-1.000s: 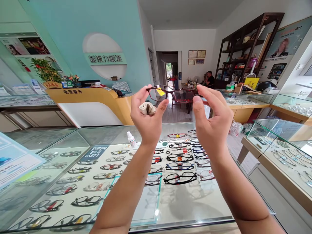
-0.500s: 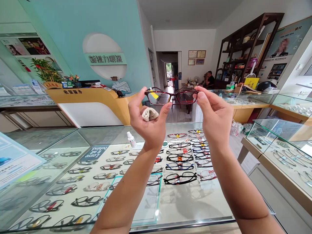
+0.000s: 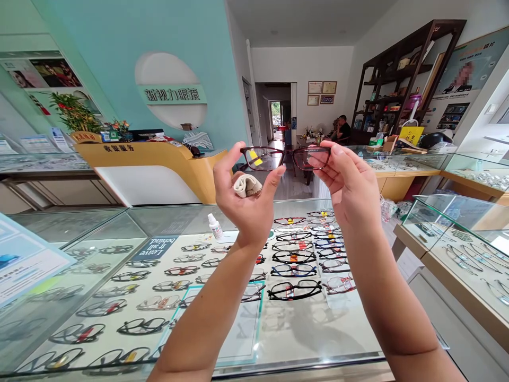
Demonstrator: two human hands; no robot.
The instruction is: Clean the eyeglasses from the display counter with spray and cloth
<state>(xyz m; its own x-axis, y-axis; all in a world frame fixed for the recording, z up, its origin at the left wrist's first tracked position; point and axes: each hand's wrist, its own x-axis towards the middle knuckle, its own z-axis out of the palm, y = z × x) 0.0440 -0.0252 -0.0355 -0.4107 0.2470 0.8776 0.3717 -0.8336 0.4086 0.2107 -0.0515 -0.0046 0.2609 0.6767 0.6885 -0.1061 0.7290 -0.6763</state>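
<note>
I hold a pair of dark red glasses (image 3: pixel 284 157) up at eye level over a glass display counter (image 3: pixel 278 329). My left hand (image 3: pixel 245 199) pinches the left lens rim between thumb and forefinger, and a small beige cloth (image 3: pixel 246 185) is tucked in its palm. A yellow tag sits on the left lens. My right hand (image 3: pixel 349 188) grips the right end of the frame with its fingertips.
Under the counter glass lie several rows of spectacle frames (image 3: pixel 294 258). A small white spray bottle (image 3: pixel 215 226) stands on the glass near my left wrist. More glass cases (image 3: pixel 457 233) stand at right, a yellow reception desk (image 3: pixel 147 159) at left. A person (image 3: pixel 341 128) sits far back.
The glasses were tilted from a slanted hold to level and shifted slightly right. My right fingers closed in on the right end of the frame. The cloth stayed in my left palm.
</note>
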